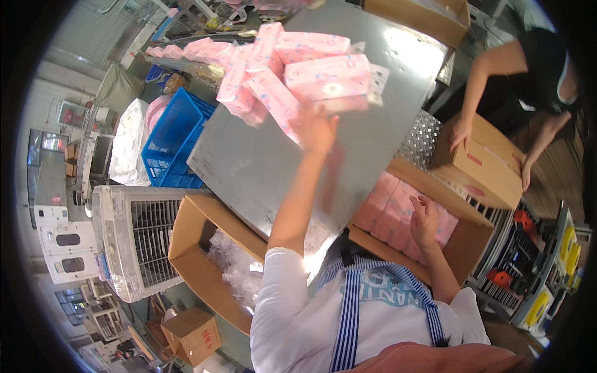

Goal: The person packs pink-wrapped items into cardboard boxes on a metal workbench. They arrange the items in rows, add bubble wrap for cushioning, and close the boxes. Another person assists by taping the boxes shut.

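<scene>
Head view shows the left hand [315, 127] stretched out over the grey metal bench [261, 161], its fingers spread against a pile of pink tissue packs [292, 68] at the far side. Nearer, the right hand [423, 221] rests with fingers loosely curled on pink packs inside an open cardboard box [463, 239]. Beyond it, another person's hands [460, 133] hold a closed carton [491, 165].

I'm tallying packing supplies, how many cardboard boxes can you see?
5: one of pink packs by the right hand, one of clear bags lower left, a co-worker's closed box, one top right, one on the floor. Others may be hidden.
</scene>
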`<state>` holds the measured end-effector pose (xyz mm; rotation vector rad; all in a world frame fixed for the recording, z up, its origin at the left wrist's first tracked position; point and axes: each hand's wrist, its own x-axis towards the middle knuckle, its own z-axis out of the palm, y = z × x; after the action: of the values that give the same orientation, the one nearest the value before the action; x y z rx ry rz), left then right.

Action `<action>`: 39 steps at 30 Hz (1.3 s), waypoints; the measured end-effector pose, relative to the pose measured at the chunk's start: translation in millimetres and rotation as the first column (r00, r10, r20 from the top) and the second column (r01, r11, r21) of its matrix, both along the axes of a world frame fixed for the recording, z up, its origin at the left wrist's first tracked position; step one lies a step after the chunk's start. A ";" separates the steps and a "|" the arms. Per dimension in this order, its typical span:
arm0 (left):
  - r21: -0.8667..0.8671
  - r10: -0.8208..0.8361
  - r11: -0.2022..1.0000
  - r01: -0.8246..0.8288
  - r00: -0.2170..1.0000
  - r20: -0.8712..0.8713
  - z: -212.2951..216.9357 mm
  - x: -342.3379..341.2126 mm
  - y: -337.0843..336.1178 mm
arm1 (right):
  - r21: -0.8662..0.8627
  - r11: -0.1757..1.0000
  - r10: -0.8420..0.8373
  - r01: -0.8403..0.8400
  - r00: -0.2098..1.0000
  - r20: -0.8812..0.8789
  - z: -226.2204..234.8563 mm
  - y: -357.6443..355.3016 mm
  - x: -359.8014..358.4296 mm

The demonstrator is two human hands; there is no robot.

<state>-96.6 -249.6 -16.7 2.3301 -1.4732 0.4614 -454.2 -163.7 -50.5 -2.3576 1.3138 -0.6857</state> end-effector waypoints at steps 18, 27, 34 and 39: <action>0.084 0.093 0.995 -0.059 0.179 -0.979 -42.0 45.4 187.1 | 0.040 0.892 0.343 -0.450 0.617 -0.708 71.0 -278.1 352.1; -0.003 -0.073 0.983 -0.185 -0.373 -0.925 -57.9 37.7 129.5 | 0.742 0.548 0.570 -0.386 0.821 0.006 11.7 -233.8 270.0; -0.197 -0.197 0.980 -0.024 -0.007 -0.980 -36.5 -14.1 139.2 | 0.551 0.678 0.288 -0.486 0.866 0.409 61.5 -142.7 151.9; -0.155 -0.079 0.870 0.467 -0.179 -0.981 -11.2 -83.9 162.2 | 0.542 0.785 0.118 -0.299 0.932 0.343 103.2 -50.1 -20.3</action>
<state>-180.5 -87.4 -27.8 1.3658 -1.0009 -1.5274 -474.5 -213.8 52.7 -1.7742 0.9329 -0.4460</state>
